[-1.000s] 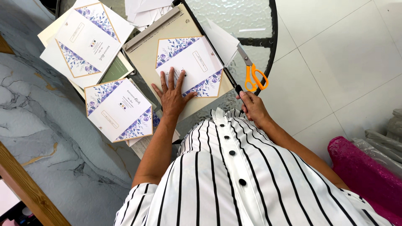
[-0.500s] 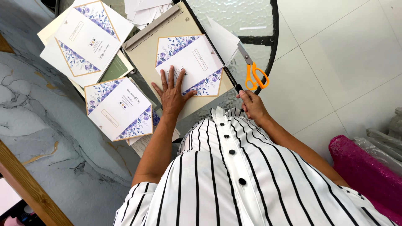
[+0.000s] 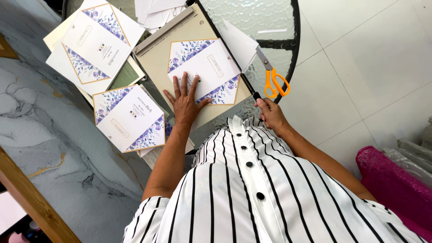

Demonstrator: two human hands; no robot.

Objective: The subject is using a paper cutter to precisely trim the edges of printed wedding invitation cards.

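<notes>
The left hand (image 3: pixel 185 100) presses, fingers spread, on the white floral-cornered card (image 3: pixel 204 69) lying on the beige paper trimmer (image 3: pixel 158 58); the right hand (image 3: pixel 269 112) grips its black blade handle (image 3: pixel 256 95) at the round glass table's (image 3: pixel 252 18) near edge. Light pressure could let the card skew.

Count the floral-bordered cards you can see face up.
3: one on the cutter board under the left hand, one at top left, one left of the forearm. More may lie beneath.

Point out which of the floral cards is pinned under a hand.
The floral card on the paper cutter, pressed flat by the left hand; the other two lie untouched to its left.
</notes>
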